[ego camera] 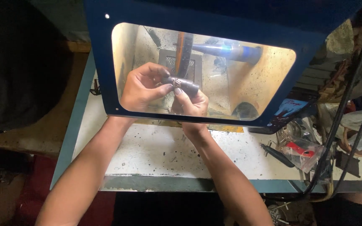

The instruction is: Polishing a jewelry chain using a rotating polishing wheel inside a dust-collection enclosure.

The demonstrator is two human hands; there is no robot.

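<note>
We look down on a speckled white tabletop (147, 150) with a pale blue-green rim, whose near edge runs across the lower middle of the view, with dark floor to the left. On it stands a dark blue metal hood with a clear rounded viewing window (101, 62), lit yellow inside.

Both forearms reach under the window's near edge. Behind the pane our left hand (141, 86) and right hand (191, 104) are closed together on a short dark cylindrical metal piece (185, 85), held between fingertips at the window's middle, close to a dark upright wheel (183, 52). A grey-blue spindle (231, 51) lies further back to the right.

To the right, a clear plastic packet with a red item inside (300, 150) lies near the tabletop's edge, beside a black-handled tool (277, 152). A dark card with a blue print (288, 108) leans just beyond. Black cables (344, 109) cross that cluttered side. The near-left tabletop lies bare.
</note>
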